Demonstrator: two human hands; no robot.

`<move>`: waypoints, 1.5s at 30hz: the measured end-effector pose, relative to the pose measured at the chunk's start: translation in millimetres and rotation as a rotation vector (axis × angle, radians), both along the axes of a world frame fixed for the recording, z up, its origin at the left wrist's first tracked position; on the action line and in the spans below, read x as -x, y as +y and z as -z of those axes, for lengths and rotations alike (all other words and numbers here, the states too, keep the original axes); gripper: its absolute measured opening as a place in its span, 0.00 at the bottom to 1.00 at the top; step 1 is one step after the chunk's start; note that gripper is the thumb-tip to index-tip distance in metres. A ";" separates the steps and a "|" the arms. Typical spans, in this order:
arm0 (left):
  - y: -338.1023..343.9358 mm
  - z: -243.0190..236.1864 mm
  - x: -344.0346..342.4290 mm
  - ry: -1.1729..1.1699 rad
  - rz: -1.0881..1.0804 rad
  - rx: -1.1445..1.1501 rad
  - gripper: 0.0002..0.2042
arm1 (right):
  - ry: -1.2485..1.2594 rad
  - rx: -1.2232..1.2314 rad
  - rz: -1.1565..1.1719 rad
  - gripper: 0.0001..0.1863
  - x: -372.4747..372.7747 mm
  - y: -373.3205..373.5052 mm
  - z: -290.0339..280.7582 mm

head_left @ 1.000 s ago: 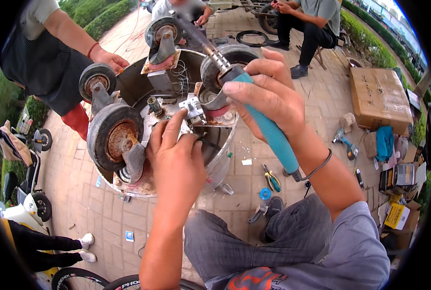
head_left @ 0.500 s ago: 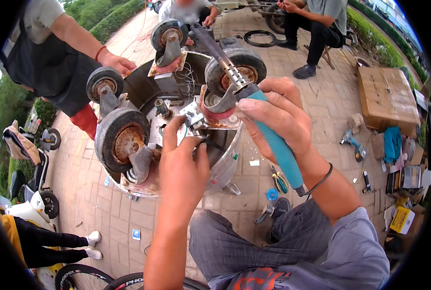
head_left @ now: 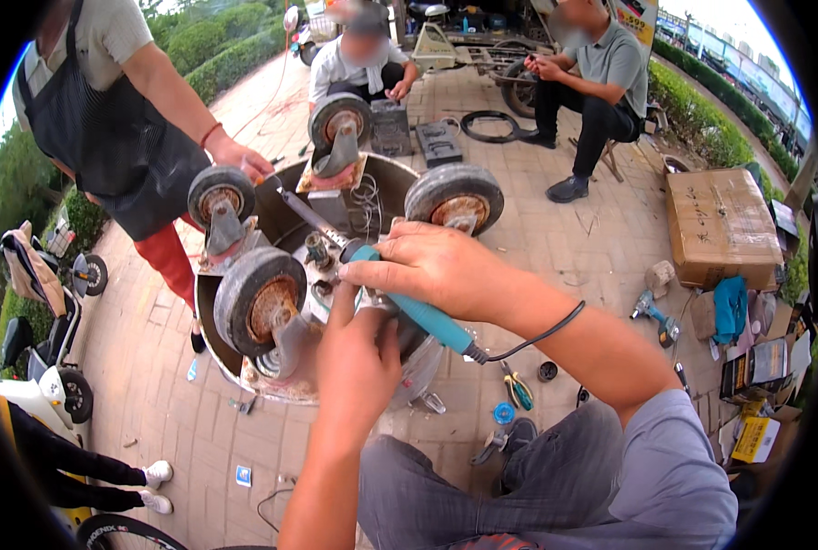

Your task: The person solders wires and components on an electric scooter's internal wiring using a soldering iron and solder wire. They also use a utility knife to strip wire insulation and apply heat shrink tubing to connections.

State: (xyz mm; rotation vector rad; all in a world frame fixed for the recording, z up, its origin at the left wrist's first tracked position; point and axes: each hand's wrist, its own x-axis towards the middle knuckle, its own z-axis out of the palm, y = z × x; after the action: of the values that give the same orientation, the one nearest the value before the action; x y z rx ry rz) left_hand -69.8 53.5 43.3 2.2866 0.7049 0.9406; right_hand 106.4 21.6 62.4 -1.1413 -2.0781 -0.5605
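Note:
My right hand [head_left: 441, 266] is wrapped around the teal handle of a soldering iron [head_left: 432, 325]. Its perforated metal shaft points up and to the left across the inside of a round metal drum [head_left: 209, 316]. Just below the handle's front end, my left hand [head_left: 358, 353] reaches into the drum with bent fingers close together. What those fingers pinch is hidden. Beside them stands a brass-coloured fitting [head_left: 317, 249]. Rusty caster wheels sit around the drum's rim, among them a near left one [head_left: 264, 301] and a right one [head_left: 456, 200]. Thin pale wire [head_left: 365, 203] lies coiled inside.
A co-worker's hand [head_left: 242, 158] is by the far left caster. Two other people sit beyond the drum. On the paving to the right lie pliers [head_left: 517, 385], a blue tape roll [head_left: 504, 412], a cordless drill [head_left: 654, 316] and a cardboard box [head_left: 720, 225].
The soldering iron has swung lower and leftward over the drum, and my right hand has turned palm down with it. My left hand remains inside the drum. The view has shifted slightly.

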 end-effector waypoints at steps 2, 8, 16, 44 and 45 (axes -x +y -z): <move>-0.6 -0.3 0.3 0.026 -0.011 -0.056 0.06 | 0.001 0.033 -0.010 0.24 -2.7 6.8 -0.1; 3.3 0.5 -1.6 0.067 0.040 -0.115 0.04 | -0.005 0.119 0.088 0.26 9.7 8.7 -2.7; 0.2 6.4 1.8 0.135 -0.065 -0.356 0.12 | 0.019 0.135 0.090 0.23 6.1 6.9 -3.4; -0.5 7.9 -0.2 0.072 -0.127 -0.153 0.06 | 0.004 0.185 0.012 0.24 11.6 -3.6 -0.4; -0.9 7.4 -0.4 0.068 -0.130 -0.131 0.08 | -0.004 0.208 -0.042 0.24 7.5 -4.7 -4.8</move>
State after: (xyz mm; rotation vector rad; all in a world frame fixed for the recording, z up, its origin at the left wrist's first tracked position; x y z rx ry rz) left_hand -69.4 52.6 35.8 2.4203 0.8529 0.9993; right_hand 98.8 16.9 67.2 -1.2096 -2.1977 -0.3327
